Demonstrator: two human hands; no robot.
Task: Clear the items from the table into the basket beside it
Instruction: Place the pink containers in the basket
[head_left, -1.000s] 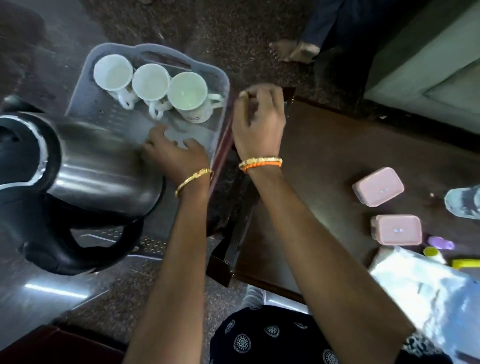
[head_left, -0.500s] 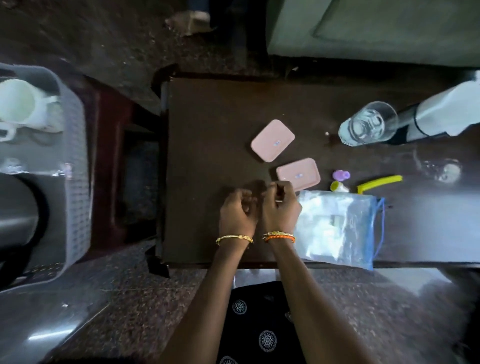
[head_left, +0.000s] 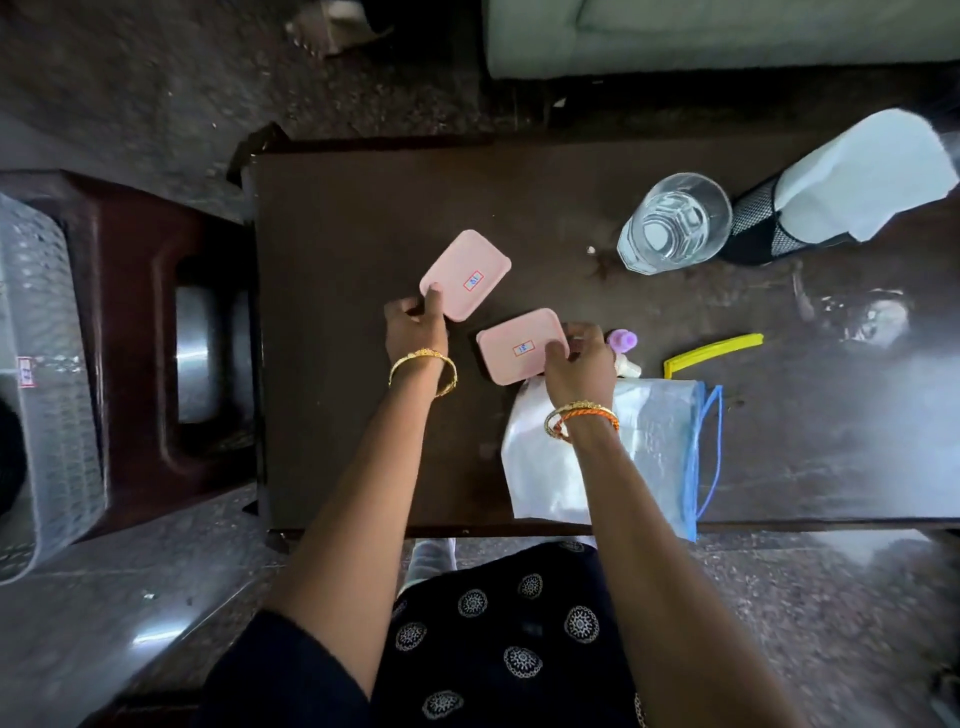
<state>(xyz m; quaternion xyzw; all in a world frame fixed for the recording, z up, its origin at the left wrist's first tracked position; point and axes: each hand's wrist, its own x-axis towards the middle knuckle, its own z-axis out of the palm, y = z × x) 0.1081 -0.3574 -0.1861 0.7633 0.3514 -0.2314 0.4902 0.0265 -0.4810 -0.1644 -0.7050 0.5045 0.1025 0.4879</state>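
Observation:
Two pink lidded boxes lie on the dark wooden table (head_left: 337, 218). My left hand (head_left: 414, 330) grips the near-left corner of the far pink box (head_left: 470, 270), thumb on its lid. My right hand (head_left: 582, 364) clasps the right end of the near pink box (head_left: 514, 345). Both boxes still rest on the table. The grey mesh basket (head_left: 47, 364) stands at the far left on a dark red stool (head_left: 135, 291), only its right side in view.
Right of the boxes sit a small purple-capped bottle (head_left: 622, 343), a yellow strip (head_left: 714, 353), a clear zip bag (head_left: 639, 452), a water glass (head_left: 672, 223), a black mesh holder with white paper (head_left: 810, 208) and a faint clear item (head_left: 862, 317).
My hands left the basket, came together over the table, then spread apart: the left onto the far pink box, the right onto the near one. My view swung right from basket to table.

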